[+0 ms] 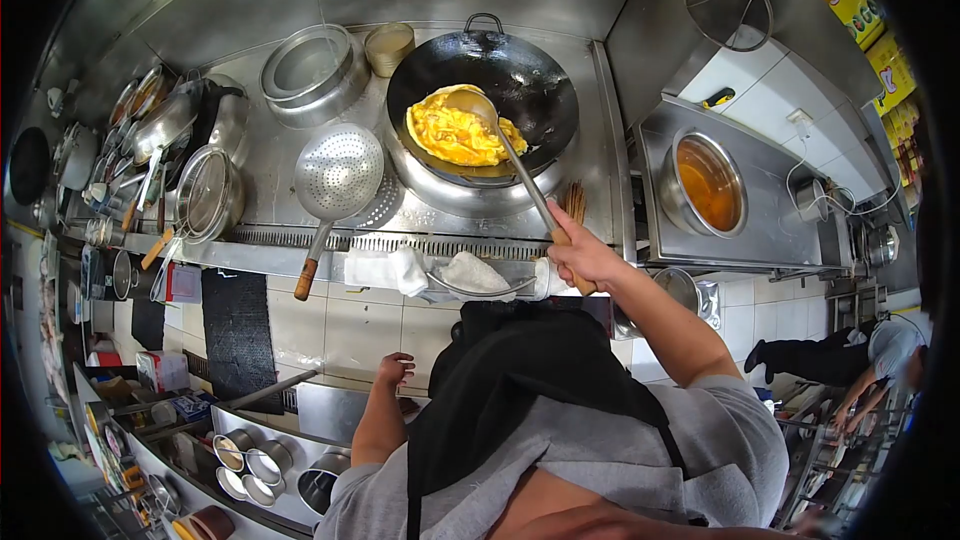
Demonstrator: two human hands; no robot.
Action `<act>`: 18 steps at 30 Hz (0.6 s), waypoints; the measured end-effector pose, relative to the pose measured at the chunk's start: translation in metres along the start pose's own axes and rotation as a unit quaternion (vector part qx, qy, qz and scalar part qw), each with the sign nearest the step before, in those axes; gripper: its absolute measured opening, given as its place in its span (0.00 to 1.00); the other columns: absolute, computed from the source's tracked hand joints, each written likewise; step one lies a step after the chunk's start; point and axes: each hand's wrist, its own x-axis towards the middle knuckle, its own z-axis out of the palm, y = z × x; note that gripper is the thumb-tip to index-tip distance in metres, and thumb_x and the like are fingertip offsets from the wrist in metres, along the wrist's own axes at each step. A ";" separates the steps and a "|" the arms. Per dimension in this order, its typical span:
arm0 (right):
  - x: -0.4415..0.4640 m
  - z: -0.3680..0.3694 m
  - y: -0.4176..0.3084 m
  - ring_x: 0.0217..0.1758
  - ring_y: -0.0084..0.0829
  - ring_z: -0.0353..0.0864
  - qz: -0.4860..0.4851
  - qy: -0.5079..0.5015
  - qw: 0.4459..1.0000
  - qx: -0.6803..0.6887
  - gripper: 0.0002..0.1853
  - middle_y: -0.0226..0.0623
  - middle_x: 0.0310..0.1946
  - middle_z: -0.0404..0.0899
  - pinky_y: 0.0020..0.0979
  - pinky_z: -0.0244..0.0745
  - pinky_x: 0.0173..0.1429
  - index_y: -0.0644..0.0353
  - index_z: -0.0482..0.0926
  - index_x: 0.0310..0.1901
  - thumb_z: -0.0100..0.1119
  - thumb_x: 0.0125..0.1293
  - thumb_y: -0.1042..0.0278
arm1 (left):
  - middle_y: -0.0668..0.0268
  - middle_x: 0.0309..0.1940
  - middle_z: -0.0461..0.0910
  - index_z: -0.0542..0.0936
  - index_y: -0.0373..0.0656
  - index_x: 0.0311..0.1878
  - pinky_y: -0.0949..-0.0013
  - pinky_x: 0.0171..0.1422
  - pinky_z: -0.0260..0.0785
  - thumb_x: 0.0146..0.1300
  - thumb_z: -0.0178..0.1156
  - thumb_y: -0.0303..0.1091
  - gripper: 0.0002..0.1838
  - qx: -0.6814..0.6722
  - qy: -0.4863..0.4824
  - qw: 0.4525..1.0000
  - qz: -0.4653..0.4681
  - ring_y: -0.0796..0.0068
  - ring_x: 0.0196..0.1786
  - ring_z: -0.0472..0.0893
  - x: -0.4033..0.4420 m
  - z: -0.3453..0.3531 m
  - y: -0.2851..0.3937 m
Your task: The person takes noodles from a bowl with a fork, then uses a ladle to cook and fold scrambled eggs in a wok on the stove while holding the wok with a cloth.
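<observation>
Nearest the body, at about 7 o'clock, the left hand (396,369) hangs out over the floor, its fingers loosely half-curled with nothing showing in them; farther forward, at about 3 o'clock, the right hand (582,254) is wrapped firmly round the wooden grip of the ladle (523,174); white cloths (386,270) lie along the stove's front edge, at about 9 o'clock from that hand. The ladle should be stiff and somewhat bowl-heavy, its metal shaft probably warm, so the wooden end is the sensible place to take hold; its bowl overlaps the far side of the egg (447,136), though from above it is hard to tell how deeply it presses. The egg, yellow and glossy, is likely light, soft, slippery and easily torn, better supported from beneath than pinched; it lies in the left part of the wok (541,90), between 10 and 11 o'clock from the right hand, joined to it only through the ladle; from the left hand it is well apart, between 12 and 1 o'clock. The perforated skimmer (340,169) sits unheld at about 8 o'clock from the wok; the wok's loop handle (483,16) stands at its far rim, at 12 o'clock.
</observation>
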 end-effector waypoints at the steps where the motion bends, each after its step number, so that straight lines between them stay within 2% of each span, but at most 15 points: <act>1: -0.004 0.000 0.000 0.19 0.20 0.66 0.001 -0.008 1.000 -0.023 0.48 0.29 0.25 0.66 0.24 0.65 0.22 0.39 0.38 0.79 0.51 0.64 0.82 | 0.68 0.38 0.87 0.82 0.51 0.50 0.68 0.27 0.69 0.65 0.49 0.24 0.16 0.009 0.007 1.000 -0.003 0.77 0.31 0.83 -0.001 0.000 -0.001; 9: -0.018 0.003 -0.008 0.19 0.21 0.66 0.013 -0.008 0.999 -0.028 0.48 0.29 0.25 0.66 0.24 0.64 0.23 0.39 0.37 0.79 0.51 0.65 0.81 | 0.67 0.40 0.86 0.80 0.50 0.52 0.67 0.30 0.70 0.66 0.53 0.26 0.14 0.028 0.013 1.000 -0.007 0.76 0.32 0.83 -0.006 -0.003 0.019; 11: -0.017 0.002 -0.006 0.19 0.20 0.66 0.011 -0.010 0.999 -0.029 0.48 0.29 0.24 0.66 0.24 0.65 0.23 0.40 0.37 0.79 0.51 0.65 0.80 | 0.68 0.37 0.86 0.81 0.49 0.50 0.70 0.26 0.67 0.64 0.47 0.23 0.17 0.016 0.008 1.000 0.015 0.77 0.29 0.82 -0.001 -0.002 0.024; 18: -0.015 0.001 -0.003 0.19 0.20 0.65 -0.002 -0.009 0.999 -0.042 0.47 0.28 0.23 0.65 0.24 0.65 0.23 0.42 0.37 0.79 0.51 0.65 0.81 | 0.67 0.36 0.86 0.81 0.49 0.50 0.71 0.25 0.66 0.64 0.49 0.24 0.15 0.004 0.001 1.000 0.028 0.77 0.29 0.82 0.002 0.004 0.037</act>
